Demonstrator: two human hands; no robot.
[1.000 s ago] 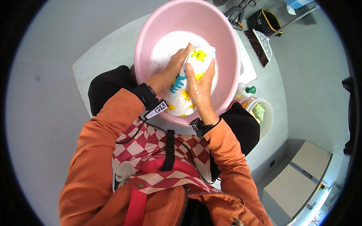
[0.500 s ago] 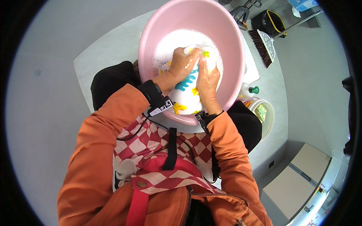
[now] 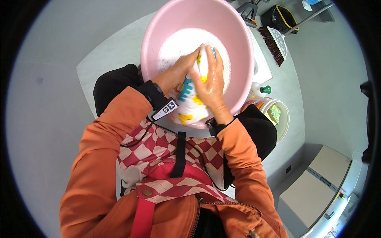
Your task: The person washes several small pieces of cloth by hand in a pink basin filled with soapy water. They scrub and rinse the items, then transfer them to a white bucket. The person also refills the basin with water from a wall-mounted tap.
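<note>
A round pink basin (image 3: 238,43) holds white soapy water (image 3: 180,41) in front of me. Both my hands grip a wet white cloth (image 3: 189,105) printed with yellow and teal shapes, bunched up over the near half of the basin. My left hand (image 3: 178,73) clasps its left side and my right hand (image 3: 210,81) wraps over its right side. The cloth's lower end hangs down over the basin's near rim. Orange sleeves cover both forearms, with black bands at the wrists.
The basin stands on a pale square mat (image 3: 111,51) on a grey floor. To the right are a white bottle with a green cap (image 3: 260,90), a small white bucket (image 3: 279,115), a hand brush (image 3: 274,43) and a black bag (image 3: 283,18). A pale cabinet (image 3: 317,186) stands lower right.
My hands have shifted the cloth from the basin's right side toward its middle and bunched it tighter. The right hand now lies over the top of it.
</note>
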